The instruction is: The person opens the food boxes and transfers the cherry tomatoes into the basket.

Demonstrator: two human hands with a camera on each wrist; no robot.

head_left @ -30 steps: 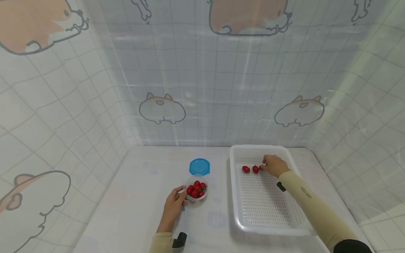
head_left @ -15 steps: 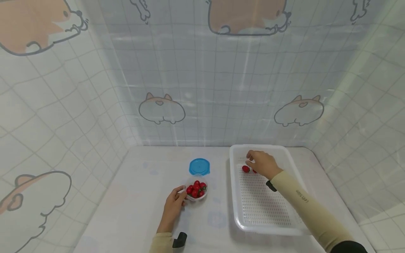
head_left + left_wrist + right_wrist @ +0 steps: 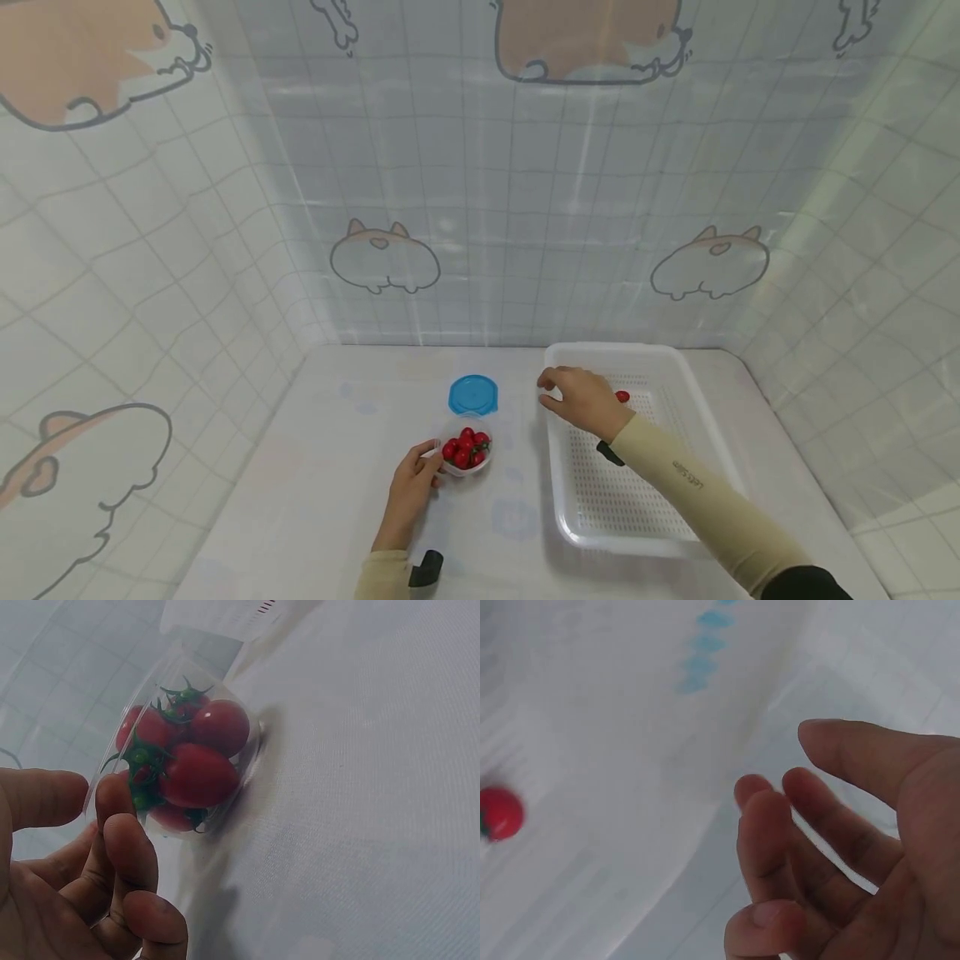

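Observation:
A small clear plastic container (image 3: 459, 473) holds several red cherry tomatoes (image 3: 196, 775) with green stems. My left hand (image 3: 413, 482) pinches its rim at the left side, thumb and a finger on either side of the wall in the left wrist view. My right hand (image 3: 582, 402) hovers over the left wall of the white basket (image 3: 557, 500), fingers bent and apart, with nothing between them in the right wrist view. One cherry tomato (image 3: 622, 397) shows in the basket just right of that hand, which hides the spot where others lay.
A round blue lid (image 3: 473, 395) lies on the white tabletop (image 3: 337, 467) just behind the container. The basket, with a perforated bottom, stands at the right. Tile-patterned sheets with dog drawings (image 3: 385, 258) rise around the table's back and sides.
My right hand has let go of a cherry tomato in the basket and moved left to the basket's left wall. My left hand and the container have stayed in place.

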